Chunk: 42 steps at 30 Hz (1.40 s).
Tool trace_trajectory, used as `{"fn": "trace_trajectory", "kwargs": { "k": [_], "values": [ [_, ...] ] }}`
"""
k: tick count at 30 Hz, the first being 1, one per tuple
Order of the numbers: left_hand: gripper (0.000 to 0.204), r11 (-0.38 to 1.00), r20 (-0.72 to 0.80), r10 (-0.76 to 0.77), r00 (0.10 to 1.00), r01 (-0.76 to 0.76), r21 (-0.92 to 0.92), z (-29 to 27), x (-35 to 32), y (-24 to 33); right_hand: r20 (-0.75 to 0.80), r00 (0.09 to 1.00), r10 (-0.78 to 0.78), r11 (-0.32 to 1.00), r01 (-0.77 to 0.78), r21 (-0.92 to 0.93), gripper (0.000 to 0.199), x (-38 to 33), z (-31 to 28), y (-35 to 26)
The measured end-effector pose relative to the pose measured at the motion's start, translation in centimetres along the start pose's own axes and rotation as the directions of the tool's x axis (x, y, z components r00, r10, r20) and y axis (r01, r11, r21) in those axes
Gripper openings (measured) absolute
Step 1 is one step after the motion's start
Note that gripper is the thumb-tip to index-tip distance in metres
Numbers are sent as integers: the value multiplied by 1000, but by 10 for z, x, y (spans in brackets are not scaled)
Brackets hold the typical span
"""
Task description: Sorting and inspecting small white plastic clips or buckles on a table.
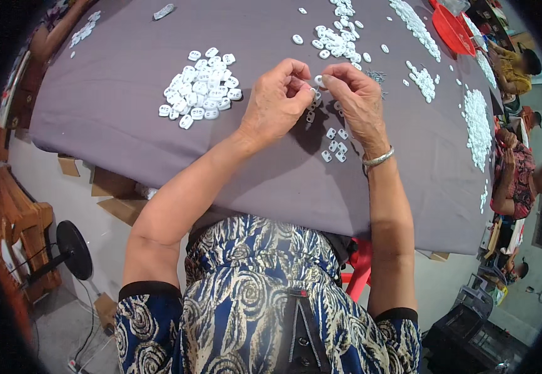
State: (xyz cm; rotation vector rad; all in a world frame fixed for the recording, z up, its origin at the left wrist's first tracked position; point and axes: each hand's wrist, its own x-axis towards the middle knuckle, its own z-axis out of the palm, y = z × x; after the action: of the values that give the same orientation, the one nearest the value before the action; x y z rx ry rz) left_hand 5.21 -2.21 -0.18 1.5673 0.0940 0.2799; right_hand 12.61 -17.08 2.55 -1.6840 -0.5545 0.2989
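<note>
Together, left hand (275,100) and right hand (358,100) (fingers curled) pinching one small white plastic piece (319,80).

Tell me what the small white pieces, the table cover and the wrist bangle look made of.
White pieces: probably moulded plastic, identical glossy shapes with holes. Table cover: grey-purple woven cloth, matte, draping over the edge. Bangle on the right wrist: silvery metal by its shine, though that is uncertain.

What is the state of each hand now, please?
Left hand: fingers pinched shut on a small white plastic piece.
Right hand: fingers pinched on the same piece.
</note>
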Motion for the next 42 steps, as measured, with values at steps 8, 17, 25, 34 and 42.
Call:
{"fn": "trace_trajectory", "kwargs": {
  "k": [8, 17, 25, 34, 42],
  "values": [
    [16, 999, -49, 5, 999, -7, -37, 1, 1, 0, 24, 998, -58, 998, 58, -14, 8, -1, 4, 3],
    [18, 998, -79, 0, 997, -5, -60, 0, 1, -3, 1, 992, -125, 992, 125, -25, 8, -3, 11, 7],
    [21, 984, -36, -97, 995, 91, -150, -5, 1, 3, 77, 986, -146, 958, 161, -239, 18, -7, 9, 0],
    [21, 966, 86, -146, 986, 161, -200, -11, 4, 5, 32, 964, -263, 906, 259, -335, 22, -6, 12, 8],
    [21, 984, 70, -11, 998, 23, -174, -7, 4, 0, 74, 927, -367, 857, 368, -361, 23, -7, 15, 4]
  ]
}}
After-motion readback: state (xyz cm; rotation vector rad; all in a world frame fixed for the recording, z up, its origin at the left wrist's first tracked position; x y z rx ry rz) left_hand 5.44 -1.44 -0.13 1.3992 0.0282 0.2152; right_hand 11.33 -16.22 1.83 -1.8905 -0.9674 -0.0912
